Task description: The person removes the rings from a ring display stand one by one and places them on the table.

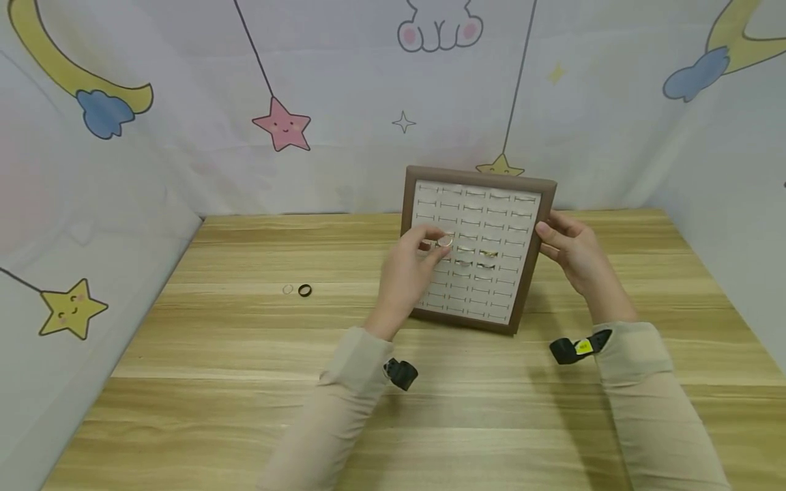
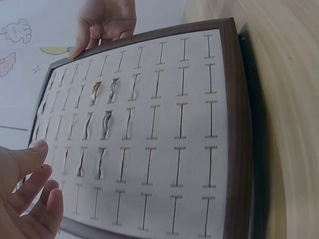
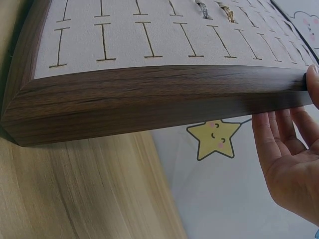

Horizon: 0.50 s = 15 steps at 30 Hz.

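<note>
A brown-framed ring display board (image 1: pixel 473 324) with a pale slotted face leans upright on the table. My right hand (image 1: pixel 574 252) grips its right edge, thumb on the front and fingers behind, as the right hand (image 3: pixel 294 164) in the right wrist view also shows. In front of the board's left part, my left hand (image 1: pixel 405 269) pinches a silver ring (image 1: pixel 445 241) between thumb and fingers. That ring is hidden in the left wrist view. A gold ring (image 2: pixel 96 93) and two silver rings, one a silver ring (image 2: pixel 106 124), sit in the slots.
To the left on the wooden table (image 1: pixel 245 395) lie a black ring (image 1: pixel 305 290) and a thin silver ring (image 1: pixel 287 289). A white cloth backdrop (image 1: pixel 344 157) with printed stars stands behind and at the sides.
</note>
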Each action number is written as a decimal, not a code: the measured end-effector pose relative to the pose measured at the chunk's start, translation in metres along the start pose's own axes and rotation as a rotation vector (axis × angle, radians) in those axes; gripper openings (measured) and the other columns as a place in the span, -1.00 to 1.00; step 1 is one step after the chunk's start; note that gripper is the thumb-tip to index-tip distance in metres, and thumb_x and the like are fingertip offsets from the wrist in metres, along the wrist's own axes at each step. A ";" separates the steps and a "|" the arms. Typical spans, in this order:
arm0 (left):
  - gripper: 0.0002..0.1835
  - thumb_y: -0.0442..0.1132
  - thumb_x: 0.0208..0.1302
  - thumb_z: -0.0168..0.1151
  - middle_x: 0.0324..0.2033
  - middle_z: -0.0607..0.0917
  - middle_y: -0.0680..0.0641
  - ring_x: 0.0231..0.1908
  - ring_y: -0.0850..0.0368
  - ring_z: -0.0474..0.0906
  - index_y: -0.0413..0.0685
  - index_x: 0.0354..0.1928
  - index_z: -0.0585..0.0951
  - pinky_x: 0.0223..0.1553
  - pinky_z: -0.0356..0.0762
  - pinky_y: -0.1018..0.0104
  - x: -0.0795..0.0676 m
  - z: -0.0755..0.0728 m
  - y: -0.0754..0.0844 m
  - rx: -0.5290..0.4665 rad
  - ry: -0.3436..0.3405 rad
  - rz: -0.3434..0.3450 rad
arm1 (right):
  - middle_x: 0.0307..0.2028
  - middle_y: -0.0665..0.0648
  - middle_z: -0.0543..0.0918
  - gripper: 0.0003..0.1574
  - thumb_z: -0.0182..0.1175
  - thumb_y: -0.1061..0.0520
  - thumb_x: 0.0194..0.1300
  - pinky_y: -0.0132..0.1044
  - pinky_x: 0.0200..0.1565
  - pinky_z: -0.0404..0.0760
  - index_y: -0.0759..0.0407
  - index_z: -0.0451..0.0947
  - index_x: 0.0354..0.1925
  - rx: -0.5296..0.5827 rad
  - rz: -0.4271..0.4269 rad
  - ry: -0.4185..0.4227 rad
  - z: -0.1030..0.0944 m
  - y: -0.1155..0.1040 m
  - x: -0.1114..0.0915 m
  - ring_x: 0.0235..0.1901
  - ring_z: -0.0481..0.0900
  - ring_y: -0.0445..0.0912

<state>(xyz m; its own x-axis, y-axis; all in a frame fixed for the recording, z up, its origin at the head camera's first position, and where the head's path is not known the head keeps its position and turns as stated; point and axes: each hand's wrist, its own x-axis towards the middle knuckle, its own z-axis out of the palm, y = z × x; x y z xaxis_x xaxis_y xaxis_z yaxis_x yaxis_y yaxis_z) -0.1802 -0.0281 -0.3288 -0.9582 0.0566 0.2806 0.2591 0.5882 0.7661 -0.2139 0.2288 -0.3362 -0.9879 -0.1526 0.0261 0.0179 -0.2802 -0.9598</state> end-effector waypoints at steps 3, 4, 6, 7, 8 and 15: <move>-0.67 -0.15 0.24 0.28 -0.01 0.67 0.03 -0.09 0.11 0.57 0.04 0.05 0.59 -0.13 0.57 0.24 -0.001 -0.007 -0.007 -0.022 0.018 -0.056 | -0.23 -0.14 0.65 -0.75 0.22 0.21 0.27 -0.53 -0.15 0.62 -0.15 0.65 -0.17 0.003 -0.003 -0.001 0.000 0.000 0.000 -0.26 0.62 -0.32; -0.65 -0.15 0.24 0.28 0.00 0.67 0.03 -0.10 0.10 0.57 0.04 0.07 0.58 -0.16 0.58 0.23 -0.001 -0.009 -0.011 -0.025 0.025 -0.074 | -0.23 -0.14 0.65 -0.75 0.21 0.21 0.28 -0.53 -0.15 0.62 -0.15 0.65 -0.17 0.006 -0.003 -0.002 0.000 0.000 0.001 -0.26 0.62 -0.32; -0.63 -0.15 0.24 0.29 0.01 0.67 0.00 -0.09 0.08 0.57 0.02 0.10 0.58 -0.17 0.57 0.22 -0.001 -0.014 -0.018 -0.030 0.047 -0.109 | -0.22 -0.14 0.65 -0.75 0.21 0.21 0.28 -0.53 -0.14 0.62 -0.14 0.65 -0.17 0.006 -0.003 -0.004 -0.001 0.000 0.001 -0.25 0.62 -0.32; -0.62 -0.15 0.23 0.29 0.01 0.67 -0.01 -0.09 0.06 0.57 0.01 0.10 0.58 -0.18 0.56 0.21 -0.001 -0.016 -0.023 -0.028 0.060 -0.125 | -0.22 -0.14 0.65 -0.75 0.21 0.21 0.28 -0.53 -0.14 0.62 -0.14 0.65 -0.16 0.004 -0.002 -0.005 -0.001 0.000 0.001 -0.25 0.62 -0.32; -0.61 -0.15 0.23 0.30 0.00 0.67 -0.03 -0.09 0.04 0.57 -0.01 0.10 0.58 -0.18 0.56 0.20 -0.001 -0.019 -0.028 -0.028 0.072 -0.136 | -0.22 -0.14 0.65 -0.75 0.21 0.21 0.28 -0.53 -0.14 0.62 -0.14 0.65 -0.16 0.004 0.000 -0.006 -0.001 0.000 0.001 -0.25 0.62 -0.32; -0.59 -0.17 0.24 0.29 0.02 0.65 -0.10 -0.04 -0.02 0.55 -0.10 0.12 0.57 -0.14 0.55 0.14 -0.004 -0.039 -0.062 0.011 0.101 -0.211 | -0.19 -0.15 0.65 -0.74 0.21 0.19 0.28 -0.53 -0.12 0.61 -0.18 0.65 -0.17 -0.004 0.015 -0.003 -0.002 0.000 0.000 -0.22 0.62 -0.32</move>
<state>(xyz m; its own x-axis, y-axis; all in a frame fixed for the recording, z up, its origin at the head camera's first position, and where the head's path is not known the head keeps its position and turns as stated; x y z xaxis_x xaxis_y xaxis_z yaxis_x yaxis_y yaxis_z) -0.1878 -0.0959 -0.3549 -0.9737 -0.1494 0.1722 0.0526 0.5875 0.8075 -0.2142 0.2309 -0.3364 -0.9870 -0.1599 0.0126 0.0322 -0.2744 -0.9611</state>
